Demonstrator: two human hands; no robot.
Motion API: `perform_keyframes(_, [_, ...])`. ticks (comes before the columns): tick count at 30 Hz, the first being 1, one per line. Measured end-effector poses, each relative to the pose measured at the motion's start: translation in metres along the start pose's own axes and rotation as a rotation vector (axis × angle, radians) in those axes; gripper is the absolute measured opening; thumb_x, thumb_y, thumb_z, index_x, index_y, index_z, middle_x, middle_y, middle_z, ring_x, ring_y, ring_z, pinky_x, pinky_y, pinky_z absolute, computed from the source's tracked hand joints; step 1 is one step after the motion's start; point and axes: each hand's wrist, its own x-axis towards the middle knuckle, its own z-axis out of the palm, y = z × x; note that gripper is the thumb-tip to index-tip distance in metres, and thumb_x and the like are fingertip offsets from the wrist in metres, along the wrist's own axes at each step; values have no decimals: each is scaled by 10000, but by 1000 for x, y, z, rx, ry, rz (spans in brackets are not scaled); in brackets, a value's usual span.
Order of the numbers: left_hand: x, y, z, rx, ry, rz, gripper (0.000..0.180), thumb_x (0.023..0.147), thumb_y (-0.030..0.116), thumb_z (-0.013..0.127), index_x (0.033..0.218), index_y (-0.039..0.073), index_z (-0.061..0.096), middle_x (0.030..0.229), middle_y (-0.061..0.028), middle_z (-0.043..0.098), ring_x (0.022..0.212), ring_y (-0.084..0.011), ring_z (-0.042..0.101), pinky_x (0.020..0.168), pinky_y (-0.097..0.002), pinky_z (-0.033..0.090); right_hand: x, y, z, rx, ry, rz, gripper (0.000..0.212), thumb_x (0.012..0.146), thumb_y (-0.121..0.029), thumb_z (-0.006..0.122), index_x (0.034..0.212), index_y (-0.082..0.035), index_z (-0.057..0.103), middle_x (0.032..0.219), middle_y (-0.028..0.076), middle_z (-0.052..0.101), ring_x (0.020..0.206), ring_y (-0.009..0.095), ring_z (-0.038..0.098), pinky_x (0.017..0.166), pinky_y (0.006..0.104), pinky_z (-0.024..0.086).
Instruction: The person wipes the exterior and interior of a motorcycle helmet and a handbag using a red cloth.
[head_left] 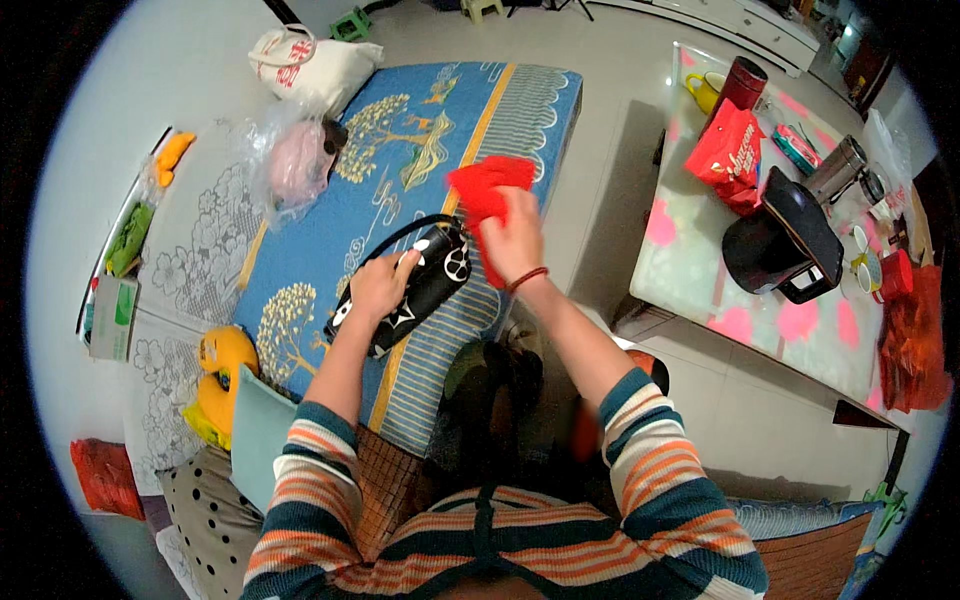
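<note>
One black handbag with white motifs lies on the blue tree-patterned cover. Left grip: laid on the handbag; finger closure cannot be determined. Right grip: closed on a red cloth, at the handbag's right end; contact between cloth and handbag cannot be confirmed.

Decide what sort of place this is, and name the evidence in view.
Probably a home living room: there is a blue-covered sofa, a teal cushion and a low table bearing a yellow mug.
</note>
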Motion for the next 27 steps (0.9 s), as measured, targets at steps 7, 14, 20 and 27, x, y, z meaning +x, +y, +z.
perform_keyframes(7, [3, -1, -1, -47, 20, 33, 586, 949, 606, 395, 1073, 126, 708, 884, -224, 684, 884, -422, 649, 768, -496, 494, -48, 64, 12, -313, -458, -9, 359, 760, -74, 579, 1117, -114, 595, 1124, 187, 558, 1046, 410, 545, 886, 502, 469])
perform_keyframes(14, [15, -3, -2, -82, -71, -100, 587, 946, 608, 390, 1132, 145, 699, 1000, -189, 695, 985, -370, 652, 869, -433, 479, -9, 33, -4, -89, -94, 73, 389, 720, -108, 623, 1105, -76, 583, 1127, 207, 531, 1059, 400, 534, 925, 496, 451])
perform_keyframes(20, [40, -58, 29, -243, 92, 250, 568, 907, 550, 474, 1010, 42, 707, 945, -260, 678, 976, -420, 642, 886, -474, 472, -49, 8, 23, -262, -626, -483, 380, 715, -100, 632, 1091, -124, 589, 1176, 150, 536, 1094, 368, 535, 921, 496, 458])
perform_keyframes(27, [20, -11, -8, -242, -118, -106, 633, 936, 625, 405, 1070, 86, 709, 955, -231, 689, 943, -391, 656, 861, -442, 476, -6, 74, -20, -447, -365, 356, 420, 767, -151, 634, 1181, -125, 567, 1195, 192, 515, 1099, 390, 542, 908, 492, 481])
